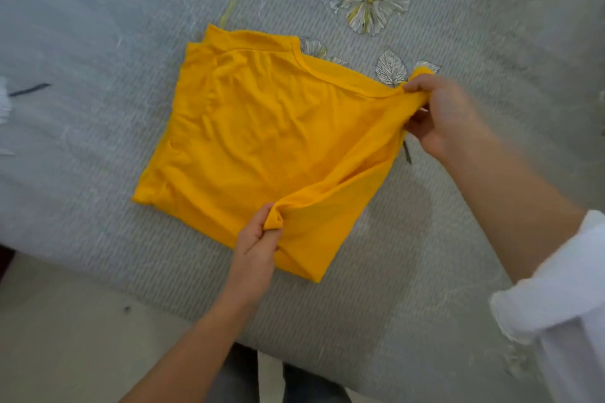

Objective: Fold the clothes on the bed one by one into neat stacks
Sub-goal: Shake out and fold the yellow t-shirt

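The big grey bed (pixel 98 26) fills most of the view, and its cover has thin lines all over it. Its near edge runs on a slant from the left side down to the bottom, and past that edge is the pale floor (pixel 59 337). The yellow shirt (pixel 262 127) lies in the middle of the bed, partly folded into a rough square. Grey cover shows all around it, widest on the left and on the far side. The shirt's left edge and far edge lie flat on the cover, but its right side is lifted up. A loose flap hangs down to a point near the bed's edge. A white rolled-up sleeve (pixel 556 304) comes in from the right. The right hand (pixel 438 111) has its fingers curled tight around the far right corner of the shirt, bunching the cloth. The left hand (pixel 258 239) pinches a small fold on the near edge between thumb and curled fingers. A flower print (pixel 370 3) sits beyond the shirt. A leaf print (pixel 389 70) is just beside the right hand. A short dark streak (pixel 29 90) lies far off to the left.
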### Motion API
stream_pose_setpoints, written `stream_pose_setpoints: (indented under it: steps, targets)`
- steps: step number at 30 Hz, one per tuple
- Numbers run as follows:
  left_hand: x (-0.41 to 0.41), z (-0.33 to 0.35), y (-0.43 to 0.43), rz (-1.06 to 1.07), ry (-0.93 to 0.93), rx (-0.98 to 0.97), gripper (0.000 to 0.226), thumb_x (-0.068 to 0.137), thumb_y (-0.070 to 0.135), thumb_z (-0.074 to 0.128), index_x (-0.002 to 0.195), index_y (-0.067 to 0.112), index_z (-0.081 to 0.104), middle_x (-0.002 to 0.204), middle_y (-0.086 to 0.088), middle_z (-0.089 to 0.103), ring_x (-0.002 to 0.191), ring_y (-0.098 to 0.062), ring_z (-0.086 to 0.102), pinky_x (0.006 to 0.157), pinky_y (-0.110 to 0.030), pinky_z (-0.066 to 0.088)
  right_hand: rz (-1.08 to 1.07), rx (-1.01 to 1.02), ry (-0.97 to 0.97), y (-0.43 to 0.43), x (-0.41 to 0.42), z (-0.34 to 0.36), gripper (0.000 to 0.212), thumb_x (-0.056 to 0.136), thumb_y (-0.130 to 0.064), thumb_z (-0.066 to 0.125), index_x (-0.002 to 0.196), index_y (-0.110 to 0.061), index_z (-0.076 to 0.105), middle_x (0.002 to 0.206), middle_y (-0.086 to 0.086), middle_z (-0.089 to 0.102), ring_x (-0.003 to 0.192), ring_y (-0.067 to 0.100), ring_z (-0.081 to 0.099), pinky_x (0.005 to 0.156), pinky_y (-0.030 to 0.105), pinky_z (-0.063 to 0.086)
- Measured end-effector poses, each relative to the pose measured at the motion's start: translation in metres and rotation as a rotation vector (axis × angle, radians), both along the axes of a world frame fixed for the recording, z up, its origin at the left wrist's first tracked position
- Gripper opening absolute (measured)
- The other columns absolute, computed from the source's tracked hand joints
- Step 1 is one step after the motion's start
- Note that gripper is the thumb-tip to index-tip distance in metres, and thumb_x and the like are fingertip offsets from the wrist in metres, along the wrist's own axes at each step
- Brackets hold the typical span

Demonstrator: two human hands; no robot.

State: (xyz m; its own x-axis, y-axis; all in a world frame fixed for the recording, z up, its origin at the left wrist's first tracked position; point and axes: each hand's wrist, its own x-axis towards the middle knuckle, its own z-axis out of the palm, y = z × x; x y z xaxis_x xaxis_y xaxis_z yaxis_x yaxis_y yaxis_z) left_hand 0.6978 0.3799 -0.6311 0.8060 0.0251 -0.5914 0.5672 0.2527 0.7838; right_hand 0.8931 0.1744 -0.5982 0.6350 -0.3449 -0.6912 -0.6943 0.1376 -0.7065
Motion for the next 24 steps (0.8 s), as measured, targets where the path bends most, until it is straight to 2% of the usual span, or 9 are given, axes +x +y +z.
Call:
stream_pose_setpoints:
  steps: [4,8,11,13,17,19,21,23,24]
  targets:
    - [0.0,-0.007,0.059,0.222,0.13,-0.101,0.025,0.089,0.016,0.049,0.098,0.031,0.067,0.103,0.016,0.07,0.097,-0.008,0.064,0.077,-0.027,0.05,0.165,-0.031,-0.039,0.078,0.028,0.011,0.02,0.078,-0.003,0.065,0.071,-0.012,0.049,0.061,0.004,0.041,0.054,0.015,0.047,0.045,0.024,0.045]
    - [0.009,-0.01,0.102,0.46,0.175,-0.263,0.029,0.09,0.023,0.046,0.116,0.024,0.058,0.116,0.005,0.067,0.104,-0.014,0.065,0.079,-0.032,0.054,0.273,0.088,-0.126,0.152,0.046,0.013,0.016,0.083,-0.004,0.062,0.072,-0.011,0.052,0.063,0.005,0.048,0.053,0.015,0.051,0.047,0.025,0.047]
    - [0.016,-0.014,0.124,0.566,0.245,-0.289,0.032,0.098,0.034,0.038,0.126,0.023,0.05,0.118,0.004,0.063,0.106,-0.015,0.062,0.081,-0.034,0.05,0.354,0.157,-0.133,0.181,0.047,0.004,0.006,0.088,-0.008,0.058,0.084,-0.011,0.055,0.077,0.005,0.058,0.063,0.014,0.059,0.054,0.024,0.049]
    - [0.015,-0.019,0.134,0.571,0.314,-0.167,0.03,0.1,0.035,0.037,0.12,0.023,0.055,0.112,0.001,0.065,0.099,-0.014,0.063,0.076,-0.033,0.051,0.36,0.054,-0.119,0.179,0.041,-0.006,0.008,0.087,-0.007,0.058,0.086,-0.014,0.055,0.083,0.005,0.059,0.068,0.016,0.061,0.056,0.025,0.049]
    - [0.005,-0.027,0.145,0.555,0.373,0.088,0.027,0.097,0.028,0.046,0.103,0.01,0.065,0.095,-0.011,0.071,0.073,-0.013,0.07,0.061,-0.028,0.055,0.318,-0.314,-0.106,0.139,0.009,-0.026,0.015,0.087,-0.008,0.056,0.098,-0.016,0.054,0.085,0.003,0.061,0.068,0.012,0.061,0.055,0.022,0.048]
    - [0.0,-0.029,0.145,0.514,0.394,0.089,0.025,0.095,0.031,0.049,0.097,0.013,0.066,0.088,-0.007,0.074,0.074,-0.015,0.071,0.061,-0.027,0.055,0.211,-0.449,-0.103,0.115,-0.014,-0.035,0.016,0.088,-0.01,0.056,0.101,-0.016,0.051,0.088,0.006,0.06,0.067,0.012,0.058,0.054,0.022,0.047]
    - [-0.002,-0.029,0.138,0.428,0.384,0.056,0.016,0.092,0.032,0.057,0.097,0.02,0.066,0.088,-0.001,0.075,0.081,-0.016,0.072,0.066,-0.026,0.056,0.163,-0.553,-0.037,0.096,-0.036,-0.044,0.018,0.087,-0.016,0.06,0.102,-0.016,0.05,0.092,0.01,0.06,0.072,0.017,0.059,0.063,0.032,0.049]
    - [-0.002,-0.028,0.126,0.339,0.372,0.036,0.016,0.086,0.031,0.066,0.1,0.024,0.064,0.094,0.003,0.074,0.088,-0.016,0.07,0.075,-0.029,0.056,0.25,-0.585,0.09,0.09,-0.053,-0.05,0.029,0.086,-0.028,0.066,0.106,-0.01,0.054,0.086,0.009,0.064,0.073,0.021,0.063,0.069,0.039,0.052]
    - [-0.001,-0.028,0.12,0.315,0.381,0.039,0.018,0.084,0.031,0.068,0.099,0.022,0.065,0.095,0.003,0.073,0.09,-0.016,0.069,0.078,-0.031,0.055,0.319,-0.558,0.132,0.09,-0.059,-0.053,0.032,0.085,-0.03,0.069,0.104,-0.007,0.057,0.081,0.009,0.065,0.067,0.021,0.064,0.065,0.038,0.054]
